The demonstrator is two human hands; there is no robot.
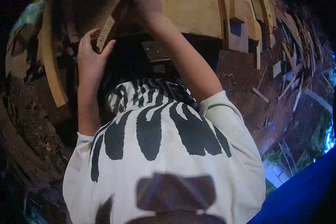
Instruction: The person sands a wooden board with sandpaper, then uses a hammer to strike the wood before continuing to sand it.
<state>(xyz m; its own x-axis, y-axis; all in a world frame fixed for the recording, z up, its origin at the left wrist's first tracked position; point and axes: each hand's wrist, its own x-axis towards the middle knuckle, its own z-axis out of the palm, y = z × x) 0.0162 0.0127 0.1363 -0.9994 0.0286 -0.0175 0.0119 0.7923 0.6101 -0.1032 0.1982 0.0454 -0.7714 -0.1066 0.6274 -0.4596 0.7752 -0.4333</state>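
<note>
Near the top left, my left hand [92, 54] has its thumb and fingers on either side of a narrow wooden piece [106, 33]. The piece is tilted, its lower end between them and its upper end running into shadow. My right hand [147, 10] is at the top edge, dark and partly cut off, so its fingers and anything in them cannot be made out. Just to its right lies a broad wooden surface [192, 16].
A long curved-looking board [50, 61] stands at the left. Several boards and blocks [238, 35] are at the upper right, with wood scraps [260, 95] on the brown ground [235, 74]. A ladder-like frame [287, 155] shows at the lower right.
</note>
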